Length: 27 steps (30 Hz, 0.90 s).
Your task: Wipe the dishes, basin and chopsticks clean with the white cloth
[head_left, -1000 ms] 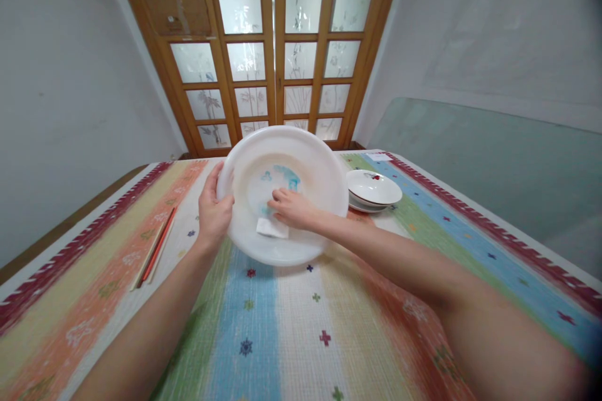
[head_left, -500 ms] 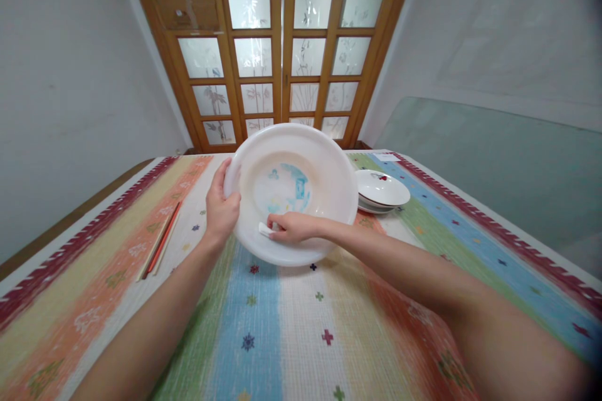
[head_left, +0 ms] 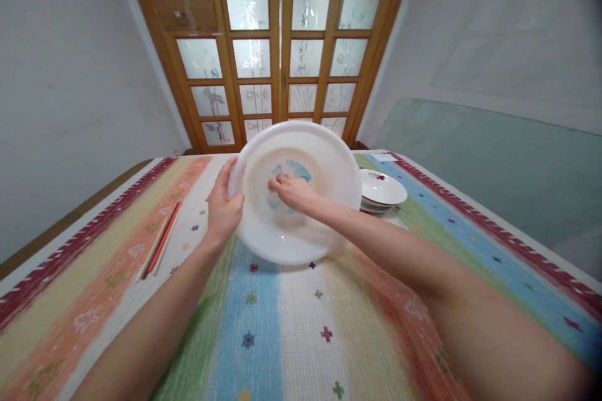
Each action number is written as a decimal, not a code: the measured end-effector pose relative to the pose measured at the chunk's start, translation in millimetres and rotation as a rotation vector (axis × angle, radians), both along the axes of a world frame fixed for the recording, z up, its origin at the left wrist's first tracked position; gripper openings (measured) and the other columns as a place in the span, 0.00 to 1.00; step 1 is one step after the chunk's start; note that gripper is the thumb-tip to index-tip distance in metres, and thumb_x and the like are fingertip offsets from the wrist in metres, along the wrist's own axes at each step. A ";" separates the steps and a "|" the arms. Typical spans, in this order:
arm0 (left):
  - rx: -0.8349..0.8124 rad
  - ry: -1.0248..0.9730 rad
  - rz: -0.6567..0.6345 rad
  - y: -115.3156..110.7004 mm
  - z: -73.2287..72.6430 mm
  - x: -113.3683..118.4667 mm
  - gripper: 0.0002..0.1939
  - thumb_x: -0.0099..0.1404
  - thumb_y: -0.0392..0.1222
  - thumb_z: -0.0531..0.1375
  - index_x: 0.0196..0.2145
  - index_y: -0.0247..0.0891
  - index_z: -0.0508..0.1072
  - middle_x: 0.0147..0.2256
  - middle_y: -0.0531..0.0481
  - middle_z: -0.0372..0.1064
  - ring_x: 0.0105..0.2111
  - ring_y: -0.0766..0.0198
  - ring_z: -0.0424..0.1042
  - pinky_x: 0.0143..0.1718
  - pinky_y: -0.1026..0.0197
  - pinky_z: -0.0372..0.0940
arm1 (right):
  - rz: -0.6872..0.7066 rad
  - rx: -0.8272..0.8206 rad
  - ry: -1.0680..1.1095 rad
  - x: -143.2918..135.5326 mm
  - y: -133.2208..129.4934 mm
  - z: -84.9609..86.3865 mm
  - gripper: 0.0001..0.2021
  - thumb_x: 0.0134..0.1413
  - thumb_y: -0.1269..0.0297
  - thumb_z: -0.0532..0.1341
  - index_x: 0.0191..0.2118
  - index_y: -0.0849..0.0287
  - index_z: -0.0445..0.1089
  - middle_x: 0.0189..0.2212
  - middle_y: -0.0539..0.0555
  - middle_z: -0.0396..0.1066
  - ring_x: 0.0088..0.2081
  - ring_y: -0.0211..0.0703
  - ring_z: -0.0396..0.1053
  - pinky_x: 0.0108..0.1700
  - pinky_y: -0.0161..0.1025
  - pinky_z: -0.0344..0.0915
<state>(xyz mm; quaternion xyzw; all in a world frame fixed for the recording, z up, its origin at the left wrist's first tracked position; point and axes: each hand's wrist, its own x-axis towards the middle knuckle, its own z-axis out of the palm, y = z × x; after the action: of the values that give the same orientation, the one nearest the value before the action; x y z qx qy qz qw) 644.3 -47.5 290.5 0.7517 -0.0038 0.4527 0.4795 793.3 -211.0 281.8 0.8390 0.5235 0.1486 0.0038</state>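
Observation:
A large white basin (head_left: 336, 169) with a blue print on its bottom is tilted up toward me above the middle of the table. My left hand (head_left: 224, 203) grips its left rim, thumb on the inside and fingers behind. Inside the basin, my right hand (head_left: 291, 193) is closed, its fingertips against the printed bottom. Whatever those fingers hold is hidden or too small to make out now.
Stacked white plates (head_left: 383, 188) stand right of the basin. Chopsticks (head_left: 162, 241), one red among pale ones, lie on the left of the striped tablecloth (head_left: 254, 351). Wooden glazed doors (head_left: 282, 44) rise behind the table.
My right hand has moved up from the basin's lower inner wall to its printed bottom. The white piece seen at its fingers no longer shows. The basin has shifted slightly right.

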 end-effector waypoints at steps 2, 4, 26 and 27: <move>0.006 -0.007 -0.009 1.9 -1.3 1.6 0.38 0.58 0.28 0.62 0.64 0.54 0.67 0.63 0.53 0.66 0.65 0.50 0.62 0.71 0.43 0.51 | -0.010 0.068 -0.064 14.5 5.2 15.9 0.15 0.72 0.70 0.48 0.57 0.58 0.64 0.50 0.61 0.70 0.49 0.51 0.68 0.42 0.41 0.65; 0.000 -0.023 -0.015 3.9 -2.5 2.8 0.38 0.57 0.28 0.62 0.64 0.53 0.67 0.63 0.52 0.66 0.65 0.50 0.62 0.71 0.44 0.52 | -0.039 0.103 -0.095 26.8 10.1 29.1 0.15 0.72 0.70 0.47 0.57 0.60 0.63 0.50 0.62 0.68 0.49 0.51 0.67 0.44 0.42 0.65; -0.023 -0.057 0.053 16.8 -12.8 10.9 0.39 0.53 0.24 0.59 0.61 0.48 0.68 0.60 0.50 0.66 0.62 0.53 0.65 0.68 0.48 0.57 | 0.187 0.024 0.078 10.6 28.1 -16.3 0.16 0.68 0.68 0.52 0.58 0.53 0.66 0.46 0.57 0.72 0.40 0.47 0.70 0.40 0.39 0.62; -0.018 -0.061 0.046 15.3 -11.7 10.7 0.39 0.53 0.24 0.59 0.61 0.49 0.67 0.60 0.50 0.67 0.62 0.53 0.65 0.68 0.48 0.57 | 0.117 0.114 0.070 19.9 30.4 -9.6 0.17 0.68 0.70 0.51 0.59 0.54 0.64 0.48 0.57 0.71 0.41 0.47 0.70 0.41 0.39 0.63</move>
<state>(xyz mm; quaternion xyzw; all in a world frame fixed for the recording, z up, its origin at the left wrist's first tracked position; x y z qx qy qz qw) 655.0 -32.2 278.9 0.7332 0.0030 0.4865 0.4752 813.2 -180.6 272.2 0.8106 0.5620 0.1486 -0.0708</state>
